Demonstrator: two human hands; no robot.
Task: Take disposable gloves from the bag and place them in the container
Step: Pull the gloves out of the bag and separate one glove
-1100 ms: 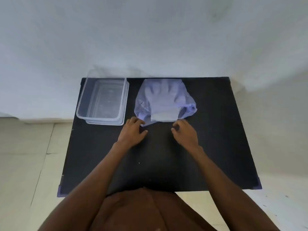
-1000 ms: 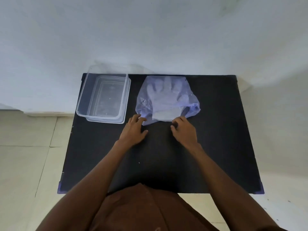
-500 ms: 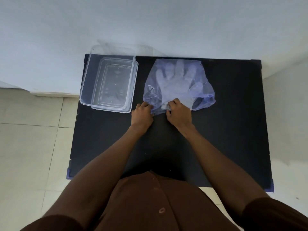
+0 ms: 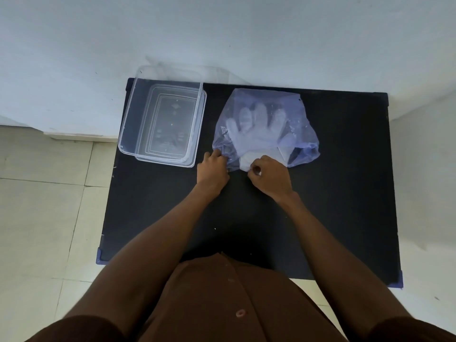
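2 bare hands meet at the near, open edge of 1 bag, a thin, crinkled, translucent bluish plastic sack lying flat on the black table, toward its far middle. The left hand is closed in a pinch on the bag's near-left rim, fingers curled into the bunched film. The right hand is curled shut too, thumb and fingertips clamped on the pale cuff end of the gloves where it sticks out of the bag's mouth. The gloves show through the plastic as a flat, whitish, hand-shaped stack with 5 fingers fanned toward the wall; how many gloves are in the stack cannot be told. 1 container sits to the left of the bag, apart from it, at the table's far-left corner: a clear, rigid, rectangular plastic tub with rounded corners and a stepped base, holding nothing. Small moulded marks show on its bottom, too faint to read. The table top is matte, with blue caps on its 2 near corners. A brown buttoned shirt fills the bottom of the view.
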